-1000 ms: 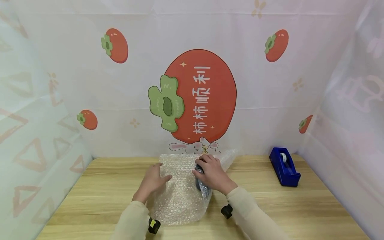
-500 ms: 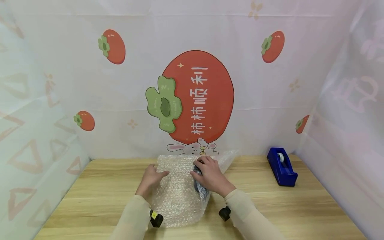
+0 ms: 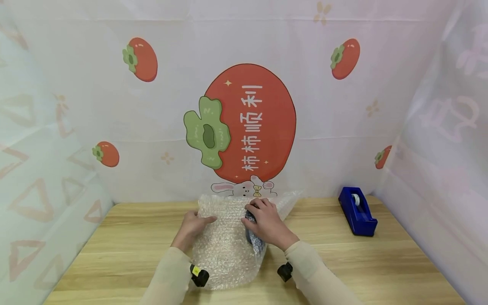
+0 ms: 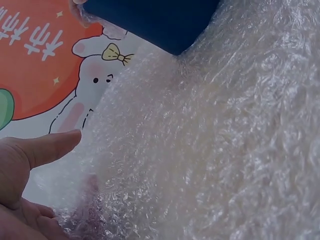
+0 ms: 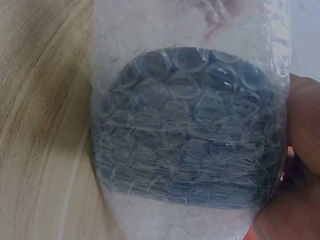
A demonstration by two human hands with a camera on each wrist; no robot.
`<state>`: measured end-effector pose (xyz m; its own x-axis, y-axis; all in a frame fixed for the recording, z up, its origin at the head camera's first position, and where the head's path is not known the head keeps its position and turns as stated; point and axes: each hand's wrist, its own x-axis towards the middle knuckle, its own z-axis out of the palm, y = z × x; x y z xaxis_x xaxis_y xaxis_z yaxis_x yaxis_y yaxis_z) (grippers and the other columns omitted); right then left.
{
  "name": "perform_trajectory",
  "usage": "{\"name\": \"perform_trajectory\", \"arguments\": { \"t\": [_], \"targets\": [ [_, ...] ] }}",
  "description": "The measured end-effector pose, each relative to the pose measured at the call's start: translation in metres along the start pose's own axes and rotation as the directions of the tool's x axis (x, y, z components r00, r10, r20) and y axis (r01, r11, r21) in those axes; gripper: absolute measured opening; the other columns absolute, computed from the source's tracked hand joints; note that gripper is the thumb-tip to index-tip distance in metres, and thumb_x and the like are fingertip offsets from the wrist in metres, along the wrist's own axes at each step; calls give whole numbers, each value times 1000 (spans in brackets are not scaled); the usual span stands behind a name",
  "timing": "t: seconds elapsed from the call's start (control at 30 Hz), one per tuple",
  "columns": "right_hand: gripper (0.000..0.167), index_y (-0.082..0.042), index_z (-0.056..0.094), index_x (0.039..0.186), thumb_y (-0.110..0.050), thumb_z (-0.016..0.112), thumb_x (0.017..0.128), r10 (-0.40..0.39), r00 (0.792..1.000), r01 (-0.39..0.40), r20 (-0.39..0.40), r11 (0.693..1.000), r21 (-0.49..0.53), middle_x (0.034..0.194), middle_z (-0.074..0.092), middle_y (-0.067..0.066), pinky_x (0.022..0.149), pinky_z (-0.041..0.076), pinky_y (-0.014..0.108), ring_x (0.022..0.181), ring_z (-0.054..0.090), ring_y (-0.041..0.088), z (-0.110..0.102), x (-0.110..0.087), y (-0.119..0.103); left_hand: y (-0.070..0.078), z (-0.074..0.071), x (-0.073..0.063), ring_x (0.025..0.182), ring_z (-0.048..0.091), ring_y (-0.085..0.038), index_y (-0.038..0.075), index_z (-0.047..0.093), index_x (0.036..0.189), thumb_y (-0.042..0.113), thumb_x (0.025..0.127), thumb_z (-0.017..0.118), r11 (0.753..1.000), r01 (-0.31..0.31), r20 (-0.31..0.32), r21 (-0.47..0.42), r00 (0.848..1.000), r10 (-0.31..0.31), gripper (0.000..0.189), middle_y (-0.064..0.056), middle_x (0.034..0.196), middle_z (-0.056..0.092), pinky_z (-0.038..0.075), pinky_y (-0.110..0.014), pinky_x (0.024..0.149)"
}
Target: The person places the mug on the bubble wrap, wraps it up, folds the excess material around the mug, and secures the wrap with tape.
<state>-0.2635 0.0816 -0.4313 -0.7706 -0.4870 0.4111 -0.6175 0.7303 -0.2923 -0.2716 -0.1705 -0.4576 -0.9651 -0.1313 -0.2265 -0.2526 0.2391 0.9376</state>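
A sheet of bubble wrap [image 3: 225, 254] lies in the middle of the table, its far edge raised towards the backdrop. My right hand [image 3: 265, 220] grips a dark blue thing [image 4: 155, 20] partly wrapped in the sheet. Its kind is unclear; through the bubbles in the right wrist view, the wrapped dark thing [image 5: 185, 130] shows one rounded side. At the sheet's left edge is my left hand [image 3: 192, 226]. In the left wrist view the left thumb [image 4: 47, 147] is straight and apart from the wrap, while the other fingers reach behind the sheet, blurred through it.
A blue tape dispenser [image 3: 357, 212] with a roll of clear tape stands at the back right of the wooden table [image 3: 343, 262]. A white printed backdrop [image 3: 316, 127] closes off the back and both sides.
The whole head view has shifted slightly. My left fingers have slid a little further behind the wrap's left edge. The right hand keeps its grip on the dark blue thing.
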Motion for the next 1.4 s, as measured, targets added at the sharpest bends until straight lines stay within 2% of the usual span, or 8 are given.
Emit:
{"name": "perform_trajectory", "arguments": {
  "t": [0.13,0.33,0.6,0.73,0.87,1.17,1.3,1.4],
  "targets": [
    [37,-4,71,120,-32,69,97,-7,1000,7,-5,1000,-6,118,60,10,96,43,56,115,52,34,1,0,1,1,2,0,97,63,-33,-13,58,123,20,89,77,1000,-4,-18,7,1000,4,51,-24,116,61,56,-46,80],
    [37,-4,70,121,-33,69,97,-9,1000,9,-4,1000,0,119,60,10,97,42,56,116,51,34,2,0,2,3,4,0,94,59,-27,-3,71,94,18,91,75,996,-64,-26,68,997,66,22,-12,99,64,51,-45,84],
    [36,-3,69,122,-32,61,102,-16,1000,16,11,1000,16,119,59,10,98,41,57,116,51,34,0,-1,1,12,4,-9,103,57,-26,-2,73,100,21,95,71,983,-164,44,88,986,160,24,-8,103,65,47,-47,91],
    [31,-4,70,122,-23,53,105,-19,1000,18,11,999,51,120,60,11,97,41,58,115,52,34,-3,-2,0,19,9,-13,99,58,-22,-5,71,103,13,98,66,968,-251,143,16,959,247,19,-8,102,66,49,-40,89],
    [29,-5,70,121,-20,54,103,-28,1000,28,9,998,53,119,60,11,97,41,57,114,52,34,-4,-2,-1,23,15,-14,119,60,-31,-9,69,111,6,100,59,946,-315,237,-74,916,323,21,-20,126,66,49,-46,101],
    [31,-4,67,126,-21,62,100,-1,1000,-1,27,995,97,120,60,12,100,40,57,114,53,33,-5,-1,-1,24,25,-20,137,46,-41,-9,56,104,7,105,50,910,-317,422,-268,810,407,16,-27,146,50,39,-51,111],
    [33,-2,61,125,-21,65,98,24,1000,-27,20,991,131,120,60,12,103,39,56,116,53,33,-4,-1,0,28,32,-23,135,48,-39,-6,55,106,6,105,49,904,-309,443,-296,794,416,13,-26,144,52,39,-50,111],
    [30,-1,59,120,-19,66,97,31,999,-33,12,986,161,117,60,12,104,38,56,114,54,33,-5,-1,0,30,36,-25,132,51,-37,-1,54,101,6,105,49,909,-310,441,-281,799,409,10,-25,140,55,40,-50,111]
  ]
}}
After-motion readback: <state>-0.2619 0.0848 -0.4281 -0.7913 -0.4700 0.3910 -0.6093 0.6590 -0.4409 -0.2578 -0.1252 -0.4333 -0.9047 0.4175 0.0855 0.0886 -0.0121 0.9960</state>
